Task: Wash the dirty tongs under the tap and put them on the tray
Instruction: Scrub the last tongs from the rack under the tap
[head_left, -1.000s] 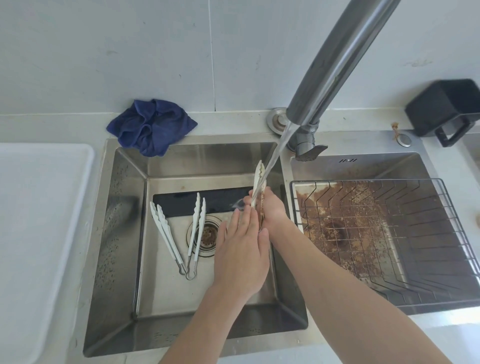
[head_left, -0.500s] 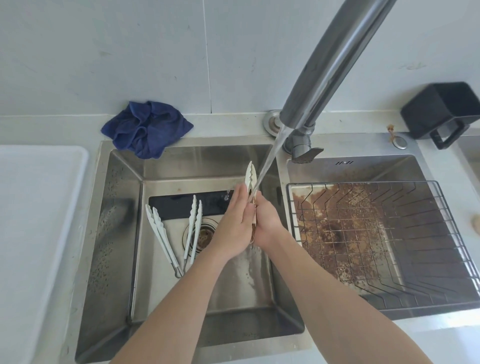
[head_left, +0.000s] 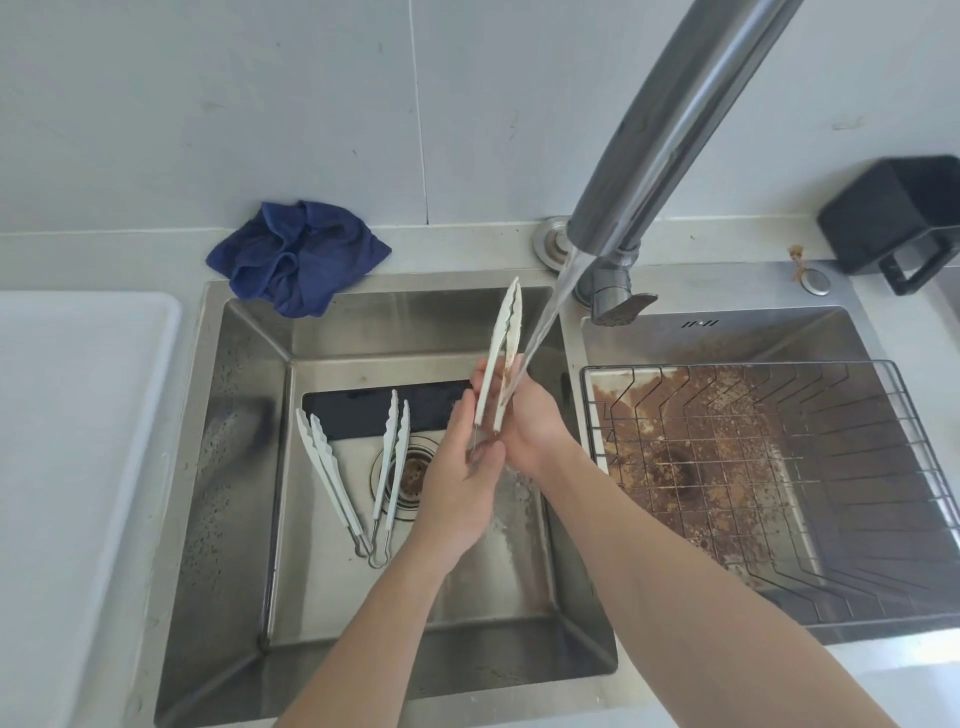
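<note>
A pair of white tongs (head_left: 503, 348) with brown dirt on the inner faces points tips-up over the left sink, right beside the water stream (head_left: 545, 322) falling from the steel tap (head_left: 670, 119). My left hand (head_left: 457, 483) wraps the lower handle from the left. My right hand (head_left: 537, 434) grips the tongs from behind on the right. Two more white tongs lie on the sink floor, one pair (head_left: 327, 478) to the left and one pair (head_left: 392, 467) across the drain. The white tray (head_left: 78, 441) sits on the counter at the far left.
A crumpled blue cloth (head_left: 296, 254) hangs over the left sink's back rim. The right sink holds a wire basket (head_left: 779, 467) above a rust-brown stained floor. A black mug (head_left: 893, 218) stands at the back right. The tap lever (head_left: 618, 306) is between the sinks.
My left hand has slid from flat over the tongs down to their lower handle. More of the tongs now shows above both hands, beside the stream.
</note>
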